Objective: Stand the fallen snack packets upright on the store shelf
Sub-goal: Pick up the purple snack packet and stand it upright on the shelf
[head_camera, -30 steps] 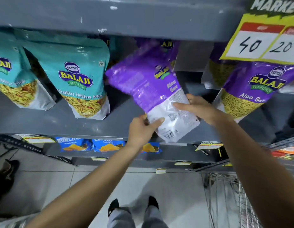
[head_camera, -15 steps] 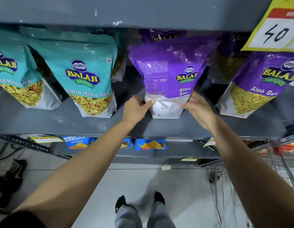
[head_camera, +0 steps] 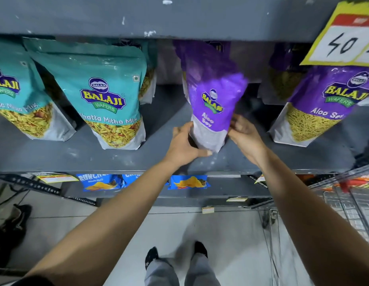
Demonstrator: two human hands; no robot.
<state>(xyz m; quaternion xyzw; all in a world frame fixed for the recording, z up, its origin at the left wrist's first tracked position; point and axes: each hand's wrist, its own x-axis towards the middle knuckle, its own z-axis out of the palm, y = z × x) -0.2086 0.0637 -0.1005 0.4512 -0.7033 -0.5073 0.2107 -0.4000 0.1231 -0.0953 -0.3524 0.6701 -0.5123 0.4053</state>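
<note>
A purple Aloo Sev packet [head_camera: 213, 104] stands on its base on the grey shelf [head_camera: 158, 159], turned partly sideways so I see it narrow and a little blurred. My left hand [head_camera: 184, 144] grips its lower left edge near the white bottom. My right hand [head_camera: 242, 133] holds its lower right edge. Behind it another purple packet is partly hidden. To the right a second purple Aloo Sev packet [head_camera: 322, 108] stands upright. Two teal Khatta Mitha Mix packets [head_camera: 106, 96] [head_camera: 16, 100] stand upright to the left.
The shelf above [head_camera: 158, 15] overhangs the packet tops. A yellow price card [head_camera: 344, 38] hangs at the upper right. Blue chip packets [head_camera: 101, 181] sit on the lower shelf. A wire trolley [head_camera: 349, 203] stands at the right, my feet [head_camera: 175, 254] on the tiled floor.
The purple packet went from tilted in the air to standing on the shelf, then turned partly sideways. Both hands stayed on its lower edges and moved in with it.
</note>
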